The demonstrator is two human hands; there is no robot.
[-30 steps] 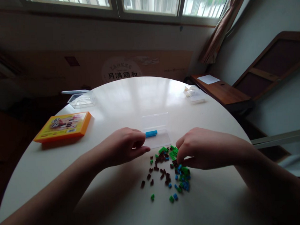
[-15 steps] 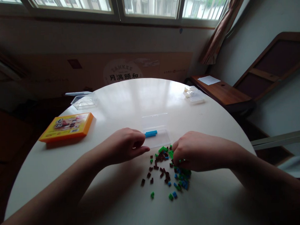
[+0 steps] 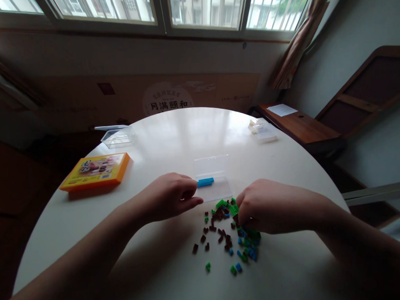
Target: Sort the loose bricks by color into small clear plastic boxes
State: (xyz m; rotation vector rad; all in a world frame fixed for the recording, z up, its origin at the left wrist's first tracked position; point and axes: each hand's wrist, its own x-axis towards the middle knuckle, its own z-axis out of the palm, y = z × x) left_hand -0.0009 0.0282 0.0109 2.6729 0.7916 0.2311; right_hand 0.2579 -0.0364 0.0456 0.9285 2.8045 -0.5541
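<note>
a dim room is lit through a wide window [image 3: 208, 9], below which a printed cardboard panel [image 3: 119, 100] is set against the wall. a round white table [image 3: 68, 242] is seen across the foreground. at its left side an orange and yellow box [image 3: 95, 171] is laid flat, and beyond it a clear container [image 3: 117, 138] is placed near the edge. towards the middle, the left hand [image 3: 173, 195] is held with its fingers curled and its thumb set apart below them. the left end of a blue strip [image 3: 205, 182] is met by the fingertips; whether it is gripped cannot be told. the strip is seen over an opened clear case [image 3: 216, 193]. in front of the case, small brown, green and blue bricks [image 3: 195, 248] are scattered, most densely towards the right. there the right hand [image 3: 266, 206] is lowered, its fingers bent down among the bricks; whether one is pinched cannot be told, since the fingertips are hidden. farther right, a clear packet [image 3: 265, 132] is placed near the far edge, and a paper sheet [image 3: 281, 110] is laid on a wooden desk [image 3: 304, 126].
</note>
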